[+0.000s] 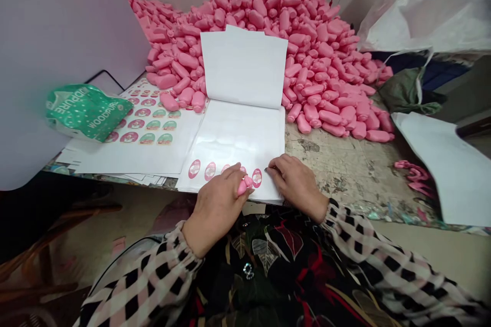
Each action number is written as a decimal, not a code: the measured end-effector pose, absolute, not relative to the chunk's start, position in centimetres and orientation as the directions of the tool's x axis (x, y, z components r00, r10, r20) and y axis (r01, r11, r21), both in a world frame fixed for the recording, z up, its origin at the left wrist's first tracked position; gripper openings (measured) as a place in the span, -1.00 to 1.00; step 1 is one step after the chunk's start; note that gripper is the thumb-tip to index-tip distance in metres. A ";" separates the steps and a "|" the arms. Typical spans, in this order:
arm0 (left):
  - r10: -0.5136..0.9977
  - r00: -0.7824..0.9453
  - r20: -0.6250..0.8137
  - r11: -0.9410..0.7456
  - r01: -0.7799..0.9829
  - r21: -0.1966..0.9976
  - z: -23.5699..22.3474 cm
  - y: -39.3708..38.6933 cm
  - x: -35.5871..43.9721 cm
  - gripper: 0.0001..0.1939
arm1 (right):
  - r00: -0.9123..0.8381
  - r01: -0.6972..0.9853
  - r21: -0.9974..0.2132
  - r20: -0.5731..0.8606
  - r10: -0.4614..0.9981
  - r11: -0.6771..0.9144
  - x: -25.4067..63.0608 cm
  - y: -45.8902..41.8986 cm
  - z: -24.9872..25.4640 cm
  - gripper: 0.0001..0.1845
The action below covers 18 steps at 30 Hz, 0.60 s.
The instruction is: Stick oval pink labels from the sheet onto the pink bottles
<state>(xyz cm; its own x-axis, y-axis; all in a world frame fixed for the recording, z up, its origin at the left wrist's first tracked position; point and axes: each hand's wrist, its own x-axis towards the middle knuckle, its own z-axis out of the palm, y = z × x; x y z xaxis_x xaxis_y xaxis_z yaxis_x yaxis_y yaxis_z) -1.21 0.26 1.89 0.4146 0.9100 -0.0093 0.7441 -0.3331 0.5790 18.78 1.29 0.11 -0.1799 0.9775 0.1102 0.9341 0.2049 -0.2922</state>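
Note:
My left hand point(219, 209) is closed round a small pink plastic bottle point(244, 185), whose end shows between thumb and fingers. It rests over the lower edge of a white sticker sheet point(240, 133). A row of oval pink stickers runs along the bottom of that sheet, partly covered by my left hand. My right hand point(295, 181) pinches a small dark, thin tool at the sheet's right edge, its tip close to the last oval sticker point(257, 178). What kind of tool it is cannot be made out.
A large heap of pink bottles point(261, 5) covers the back of the table point(307, 158). White paper point(245, 69) folds up against it. At left lie more sticker sheets point(153, 156) under a green bag point(90, 112). White sheeting point(448, 168) and pink scraps point(416, 179) lie at right.

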 end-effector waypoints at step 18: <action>0.897 0.430 -0.102 -0.380 0.869 0.316 0.8 0.9 -0.3 -0.56 | -0.291 0.876 -0.382 0.070 0.954 0.295 19.3 1.6 -0.4 -0.81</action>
<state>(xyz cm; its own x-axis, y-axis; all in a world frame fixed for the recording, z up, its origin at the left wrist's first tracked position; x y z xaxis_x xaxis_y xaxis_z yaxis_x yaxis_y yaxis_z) -0.31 0.93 0.77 0.4299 0.8971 -0.1023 0.8690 -0.3804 0.3164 19.29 1.58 -0.44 -0.2906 0.9543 0.0703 0.8759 0.2948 -0.3819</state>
